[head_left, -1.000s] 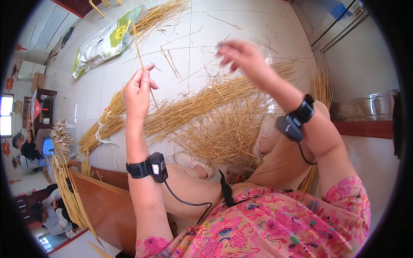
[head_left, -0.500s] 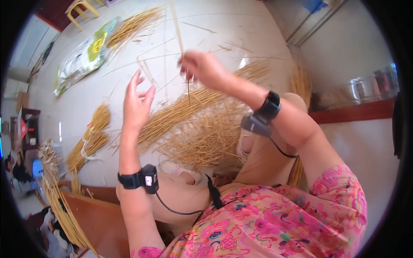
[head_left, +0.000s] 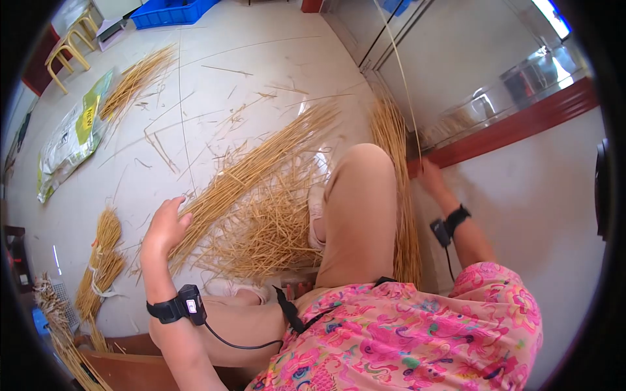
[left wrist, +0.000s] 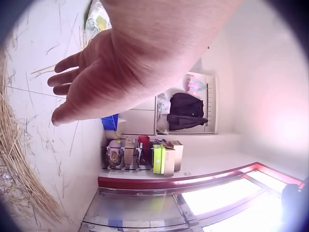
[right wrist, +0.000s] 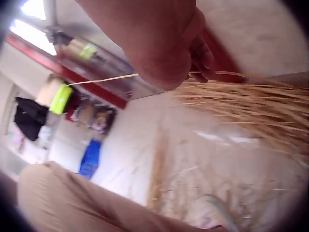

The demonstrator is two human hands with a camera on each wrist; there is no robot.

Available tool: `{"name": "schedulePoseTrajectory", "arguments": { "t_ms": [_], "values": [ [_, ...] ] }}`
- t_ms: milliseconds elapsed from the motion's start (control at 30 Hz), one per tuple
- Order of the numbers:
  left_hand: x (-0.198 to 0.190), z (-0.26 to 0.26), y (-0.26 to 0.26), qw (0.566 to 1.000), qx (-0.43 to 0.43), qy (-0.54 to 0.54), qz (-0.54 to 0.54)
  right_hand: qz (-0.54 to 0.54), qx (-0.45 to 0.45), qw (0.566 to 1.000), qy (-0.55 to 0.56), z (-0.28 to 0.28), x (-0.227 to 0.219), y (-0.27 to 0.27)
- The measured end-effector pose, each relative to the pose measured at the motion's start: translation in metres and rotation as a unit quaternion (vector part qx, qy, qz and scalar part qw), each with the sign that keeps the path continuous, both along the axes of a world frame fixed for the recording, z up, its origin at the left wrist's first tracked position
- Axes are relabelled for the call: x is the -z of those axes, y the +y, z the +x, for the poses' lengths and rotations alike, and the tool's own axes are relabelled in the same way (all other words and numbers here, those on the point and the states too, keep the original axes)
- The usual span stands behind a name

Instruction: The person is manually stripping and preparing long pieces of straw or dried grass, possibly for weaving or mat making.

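On the right in the head view, my right hand (head_left: 435, 181) pinches one long thin straw stalk (head_left: 402, 72) that points up and away. The right wrist view shows the stalk (right wrist: 104, 80) running out from both sides of the hand. Just beside it, an upright-looking straw bundle (head_left: 405, 221) lies along my right knee. My left hand (head_left: 166, 228) is empty, fingers spread loosely, over the near end of a long straw bundle (head_left: 251, 163). In the left wrist view its fingers (left wrist: 65, 77) are extended. A loose straw pile (head_left: 270, 221) lies between my feet.
At left lies a tied straw bundle (head_left: 101, 260), with a white-green bag (head_left: 75, 137) and more straw (head_left: 137, 81) beyond. A stool (head_left: 68, 55) and a blue crate (head_left: 169, 14) stand farther back. A red ledge (head_left: 515, 127) borders the right side.
The stalk has passed from my left hand to my right. My right hand has swung right with it, to beside the bundle at my knee. The head view has turned right.
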State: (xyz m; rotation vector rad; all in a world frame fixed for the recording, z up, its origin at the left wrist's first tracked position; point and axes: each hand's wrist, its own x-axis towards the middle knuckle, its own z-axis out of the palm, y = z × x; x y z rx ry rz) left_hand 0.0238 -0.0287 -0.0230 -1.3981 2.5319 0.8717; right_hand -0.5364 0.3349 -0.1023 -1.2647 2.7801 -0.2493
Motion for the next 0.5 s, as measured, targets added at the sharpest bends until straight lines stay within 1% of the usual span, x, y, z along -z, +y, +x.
{"name": "schedulePoseTrajectory", "arguments": {
  "t_ms": [33,67,100,133,200,267,300,333,367,400,433,500],
  "values": [
    [0.005,-0.001,-0.001,1.000,0.003,-0.002,-0.004,0.056,0.026,0.998,0.004,0.011,0.020,0.045],
    [0.009,0.000,-0.003,1.000,0.006,-0.002,-0.007,0.135,0.084,0.987,-0.023,0.013,0.043,0.084],
    [0.012,0.001,-0.003,1.000,0.009,-0.004,-0.011,0.203,0.048,0.978,-0.011,0.011,0.074,0.136],
    [0.013,0.000,-0.003,1.000,0.010,-0.009,-0.006,0.193,0.097,0.976,-0.032,0.033,0.073,0.163],
    [0.014,-0.001,-0.003,1.000,0.010,-0.021,0.002,0.240,0.139,0.960,-0.044,0.053,0.098,0.222],
    [0.013,-0.004,0.000,1.000,0.012,-0.024,0.008,0.282,0.144,0.946,-0.074,0.072,0.114,0.261],
    [0.013,-0.004,0.001,1.000,0.012,-0.026,0.012,0.404,0.035,0.911,-0.077,0.078,0.113,0.269],
    [0.015,-0.004,0.001,0.999,0.014,-0.027,0.012,0.514,-0.077,0.851,-0.078,0.083,0.112,0.277],
    [0.018,-0.003,0.000,0.999,0.015,-0.029,0.013,0.527,-0.074,0.841,-0.098,0.088,0.125,0.295],
    [0.020,-0.003,0.000,0.999,0.017,-0.031,0.013,0.540,-0.071,0.830,-0.119,0.089,0.149,0.320],
    [0.020,-0.004,0.000,0.999,0.015,-0.033,0.017,0.552,-0.068,0.819,-0.138,0.088,0.163,0.333],
    [0.020,-0.006,0.001,0.999,0.013,-0.038,0.026,0.574,-0.195,0.785,-0.129,0.096,0.141,0.331]
  ]
}}
